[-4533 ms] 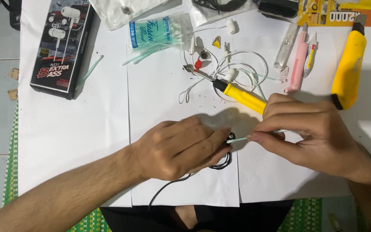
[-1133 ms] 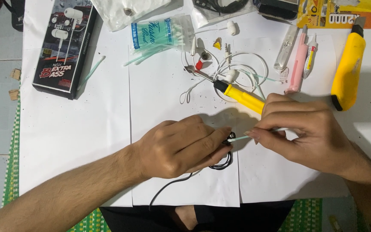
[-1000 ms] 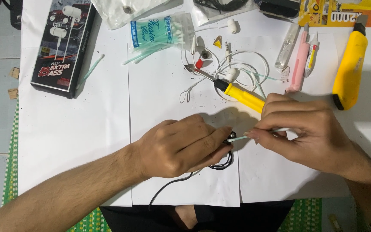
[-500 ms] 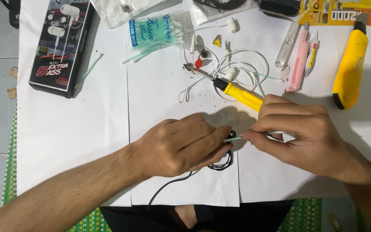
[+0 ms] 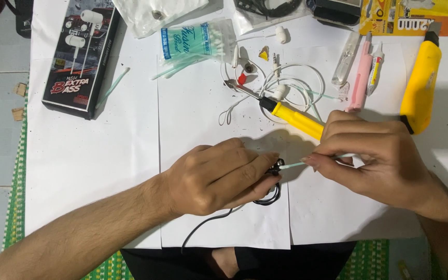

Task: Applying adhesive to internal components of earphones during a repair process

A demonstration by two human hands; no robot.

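Note:
My left hand [image 5: 219,179] grips a small black earbud [image 5: 276,167] by its fingertips; the black cable [image 5: 208,225] loops under the hand and trails off the near edge. My right hand [image 5: 377,158] pinches a pale green cotton swab [image 5: 294,165] whose tip touches the earbud. Both hands hover over white paper sheets [image 5: 203,119].
A yellow-handled screwdriver [image 5: 291,115] lies just behind my right hand, beside tangled white earphones [image 5: 291,85]. Further back are a bag of cotton swabs [image 5: 193,41], a black earphone box [image 5: 81,54], a pink pen [image 5: 361,80], a glue tube [image 5: 374,70] and a yellow utility knife [image 5: 421,85].
My right hand has shifted slightly, working the swab against the earbud. My left hand stays almost still on the earbud.

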